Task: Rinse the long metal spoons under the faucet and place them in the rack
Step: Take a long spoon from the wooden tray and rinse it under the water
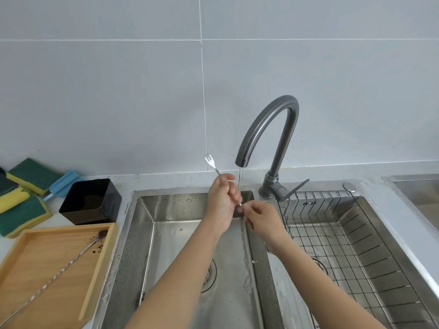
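Both forearms are seen reaching in from the bottom edge, converging over the left sink basin [147, 233]. One long metal spoon [215, 167] is held in the left hand [222, 200], fingers closed around its shaft, and its long axis is tilted from about 11 o'clock down to 5 o'clock; the forked top end is poked out above the fist, while the lower end is met by the right hand [260, 218], whose fingertips are pinched on or rubbing at it — the bowl itself is hidden there. A thin stream from the faucet [268, 129] is being run down right at that lower end. The rack [332, 233] is set at 3 o'clock from the hands, so the right hand is the nearer one for the hand-off, it is judged. A second spoon [59, 271], slim, twisted and still smeared with dark residue at its bowl, is left lying in the wooden tray [99, 262] at 9 o'clock.
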